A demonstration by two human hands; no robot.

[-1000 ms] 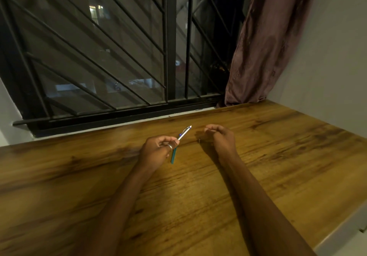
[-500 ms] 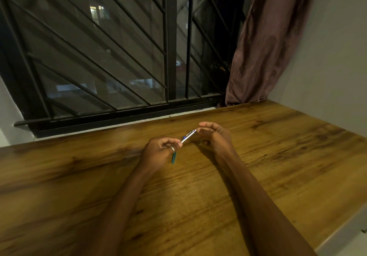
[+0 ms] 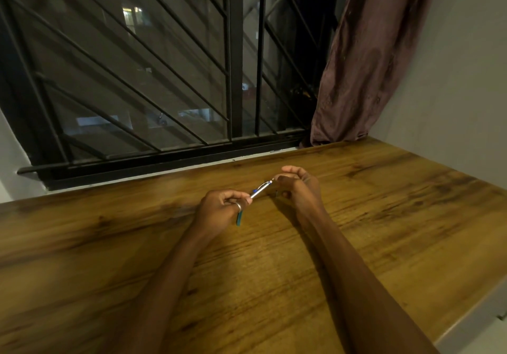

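A silver pen (image 3: 260,189) with a blue band slants up to the right above the wooden table (image 3: 384,216). My left hand (image 3: 219,209) grips its lower end, a ring on one finger. A teal pen piece (image 3: 239,219) pokes down out of that same hand. My right hand (image 3: 300,186) is curled at the pen's upper tip, with its thumb and fingertips pinching that tip. What else the right hand's curled fingers hold is hidden.
A black barred window grille (image 3: 233,79) runs along the table's far edge. A mauve curtain (image 3: 365,65) hangs at the back right beside a pale wall (image 3: 466,79). The table's right edge (image 3: 472,318) drops off near my right forearm.
My right hand has moved left to meet the pen's tip. My left hand raised and tilted the pen towards it.
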